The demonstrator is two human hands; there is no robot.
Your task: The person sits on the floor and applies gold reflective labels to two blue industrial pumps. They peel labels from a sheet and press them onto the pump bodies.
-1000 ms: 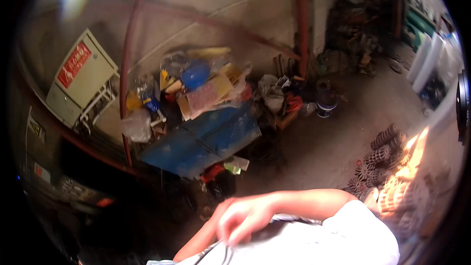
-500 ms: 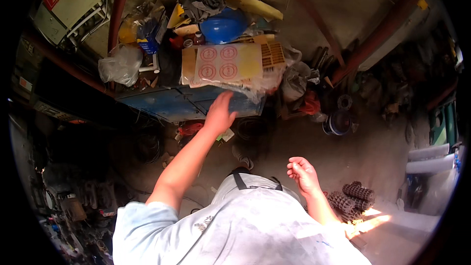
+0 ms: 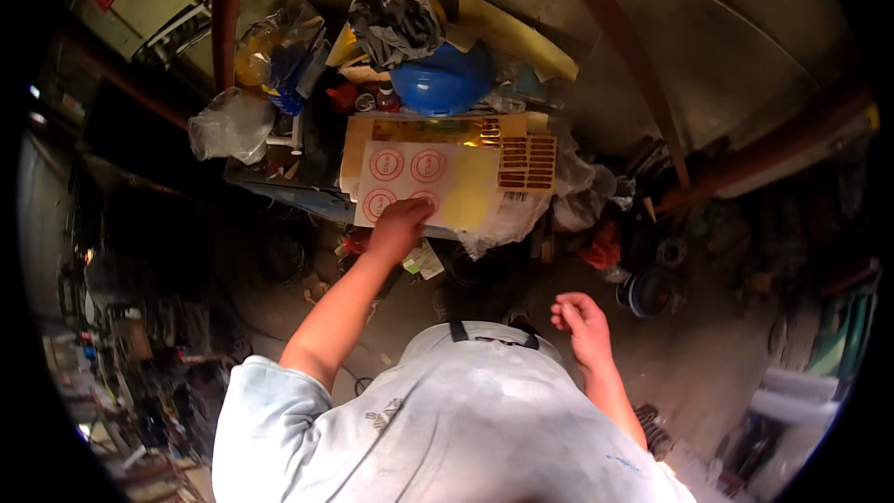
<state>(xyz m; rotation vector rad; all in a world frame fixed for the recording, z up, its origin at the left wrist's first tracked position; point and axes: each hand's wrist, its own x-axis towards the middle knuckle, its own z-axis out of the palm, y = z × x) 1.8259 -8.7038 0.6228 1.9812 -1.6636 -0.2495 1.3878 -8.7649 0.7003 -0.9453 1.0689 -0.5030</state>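
On the ringed sheet (image 3: 473,188) with the left fingers (image 3: 416,211)!

Touching that white sheet right at its near side, across a lower red ring; pinching or simply resting, cannot tell. Curling the right fingers (image 3: 566,301) loosely in the air, well apart to the right and closer to the body; how tightly closed, cannot tell. Now look just past the left fingertips: beneath the sheet, brown card (image 3: 355,142); up and right, a gold-and-brown panel (image 3: 528,164); lower right, crumpled clear film (image 3: 507,224). All spread on the blue counter (image 3: 312,197)! Farther beyond, a blue helmet (image 3: 442,84) and a grey bundle (image 3: 396,28); away left, a clear bag (image 3: 233,126). And right of the right fingers, down low, a dark bucket (image 3: 644,294).
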